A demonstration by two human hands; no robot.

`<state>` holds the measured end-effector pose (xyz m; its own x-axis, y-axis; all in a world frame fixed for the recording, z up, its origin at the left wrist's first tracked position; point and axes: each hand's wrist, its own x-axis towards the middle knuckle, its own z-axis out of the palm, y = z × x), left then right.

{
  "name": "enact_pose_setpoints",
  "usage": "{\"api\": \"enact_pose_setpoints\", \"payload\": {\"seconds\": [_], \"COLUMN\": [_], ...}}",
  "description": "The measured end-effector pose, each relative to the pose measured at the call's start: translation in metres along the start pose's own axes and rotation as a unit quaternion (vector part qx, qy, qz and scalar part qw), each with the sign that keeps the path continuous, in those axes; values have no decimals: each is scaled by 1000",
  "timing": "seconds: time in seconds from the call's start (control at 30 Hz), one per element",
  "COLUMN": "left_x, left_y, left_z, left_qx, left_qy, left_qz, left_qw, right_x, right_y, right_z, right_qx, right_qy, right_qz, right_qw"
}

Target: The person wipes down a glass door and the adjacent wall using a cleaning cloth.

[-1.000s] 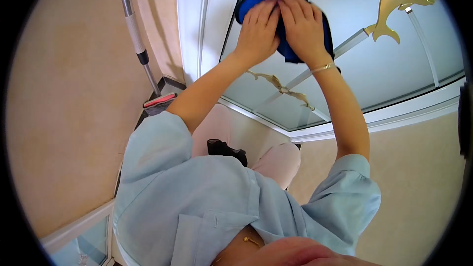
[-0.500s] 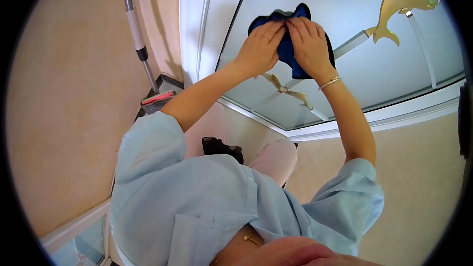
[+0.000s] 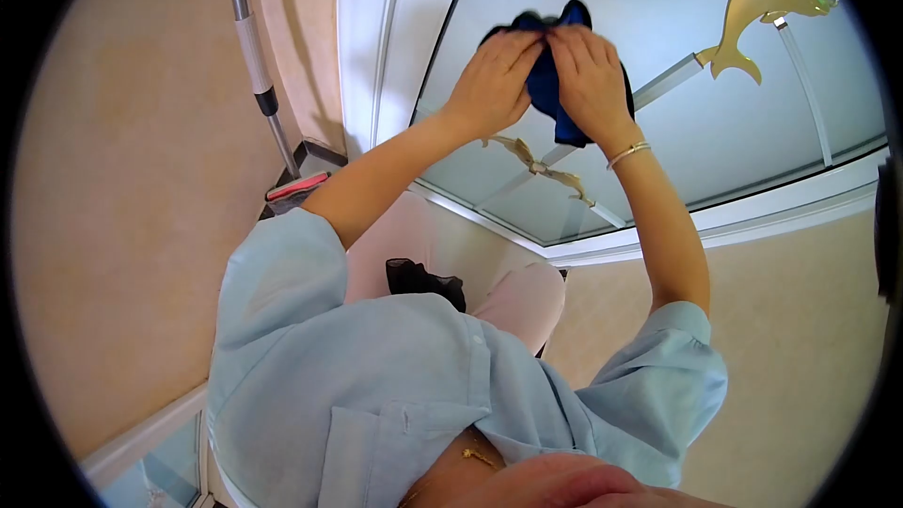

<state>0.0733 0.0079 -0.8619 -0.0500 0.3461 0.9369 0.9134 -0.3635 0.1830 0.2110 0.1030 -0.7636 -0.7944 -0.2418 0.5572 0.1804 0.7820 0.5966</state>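
A dark blue cloth [image 3: 543, 85] with black edging is bunched between my two hands, in front of a frosted glass panel [image 3: 649, 0]. My left hand [image 3: 494, 75] grips its left side, fingertips pinched at the top fold. On the other side my right hand [image 3: 591, 80] has its fingers bent over the cloth, close beside the left fingertips. The cloth's lower corner hangs below my right palm. A silvery bracelet circles my right wrist.
Gold dolphin ornaments [image 3: 760, 5] and metal bars decorate the glass, within a white frame [image 3: 752, 223]. A mop [image 3: 252, 56] with a grey and pink head leans in the corner at left. Beige walls [image 3: 122, 179] stand on both sides.
Both hands have shifted slightly up and left with the cloth. The cloth looks more gathered, with less of it showing beyond the fingers.
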Motion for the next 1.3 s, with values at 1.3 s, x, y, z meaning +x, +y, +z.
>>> {"api": "enact_pose_setpoints", "payload": {"seconds": [1.3], "left_x": [69], "left_y": [-10], "left_z": [-17], "left_qx": [-427], "left_qy": [87], "left_qz": [-433], "left_qw": [789], "right_x": [-31], "right_y": [-9], "right_z": [15], "right_qx": [-3], "right_qy": [8], "right_qz": [-11], "right_qw": [1000]}}
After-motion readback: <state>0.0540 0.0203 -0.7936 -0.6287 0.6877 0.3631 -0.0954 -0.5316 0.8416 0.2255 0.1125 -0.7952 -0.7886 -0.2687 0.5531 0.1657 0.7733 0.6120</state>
